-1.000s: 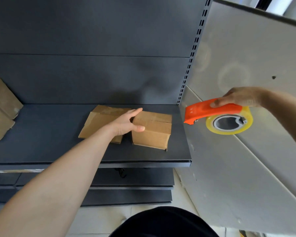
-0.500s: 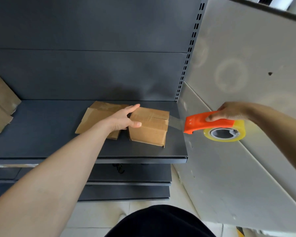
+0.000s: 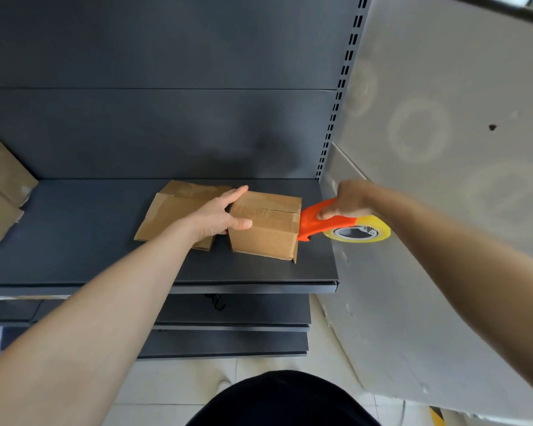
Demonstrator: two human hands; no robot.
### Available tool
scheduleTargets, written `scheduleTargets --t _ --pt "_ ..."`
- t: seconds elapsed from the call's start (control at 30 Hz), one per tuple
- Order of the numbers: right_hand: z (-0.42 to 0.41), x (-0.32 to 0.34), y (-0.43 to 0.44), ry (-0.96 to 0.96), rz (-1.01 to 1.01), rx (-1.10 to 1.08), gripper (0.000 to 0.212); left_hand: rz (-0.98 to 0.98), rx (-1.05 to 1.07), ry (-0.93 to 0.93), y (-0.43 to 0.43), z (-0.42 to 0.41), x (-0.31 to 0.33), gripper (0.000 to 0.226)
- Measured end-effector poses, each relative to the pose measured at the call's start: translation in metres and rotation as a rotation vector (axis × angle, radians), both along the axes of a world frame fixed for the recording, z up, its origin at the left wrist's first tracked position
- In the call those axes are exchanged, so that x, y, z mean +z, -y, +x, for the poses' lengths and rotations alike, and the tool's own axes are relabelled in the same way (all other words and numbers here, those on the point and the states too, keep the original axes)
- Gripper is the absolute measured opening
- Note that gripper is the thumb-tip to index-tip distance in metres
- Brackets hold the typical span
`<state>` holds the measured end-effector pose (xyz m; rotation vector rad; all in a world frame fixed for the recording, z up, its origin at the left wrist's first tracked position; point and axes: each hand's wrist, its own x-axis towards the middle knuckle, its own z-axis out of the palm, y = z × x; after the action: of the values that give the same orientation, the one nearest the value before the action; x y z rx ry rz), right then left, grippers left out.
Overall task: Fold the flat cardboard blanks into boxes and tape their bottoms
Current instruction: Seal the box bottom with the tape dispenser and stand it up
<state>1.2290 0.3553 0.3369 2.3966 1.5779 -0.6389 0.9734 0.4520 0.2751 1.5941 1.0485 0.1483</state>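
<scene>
One folded box (image 3: 265,232) stands on the shelf (image 3: 74,241), beside flat blanks (image 3: 173,210). The left hand (image 3: 219,215) grips its left end, thumb on the front; the right hand (image 3: 348,199) grips an orange tape dispenser (image 3: 317,222) touching the box's right top edge.

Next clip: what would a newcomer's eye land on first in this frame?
First, the bright orange tape dispenser with its yellowish tape roll, gripped by the right hand, its nose at the right end of the small folded brown cardboard box on the dark grey metal shelf. Next, the left hand holding that box at its left corner, with flat cardboard blanks lying just to its left.
</scene>
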Motion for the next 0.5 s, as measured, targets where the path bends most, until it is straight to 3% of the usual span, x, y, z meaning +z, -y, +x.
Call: scheduleTargets --t 0.17,0.3,0.5 --pt "-0.021 -0.025 -0.006 0.292 0.1 0.082 0.036 0.018 0.001 -0.004 0.003 0.002 0.001 0.085" --pt "-0.01 -0.041 -0.02 0.15 0.162 -0.107 0.037 0.016 0.015 -0.009 0.004 0.002 0.002 0.085" --pt "-0.002 -0.093 -0.048 0.138 0.139 -0.102 0.03 0.005 0.041 0.009 0.004 0.001 -0.001 0.086"
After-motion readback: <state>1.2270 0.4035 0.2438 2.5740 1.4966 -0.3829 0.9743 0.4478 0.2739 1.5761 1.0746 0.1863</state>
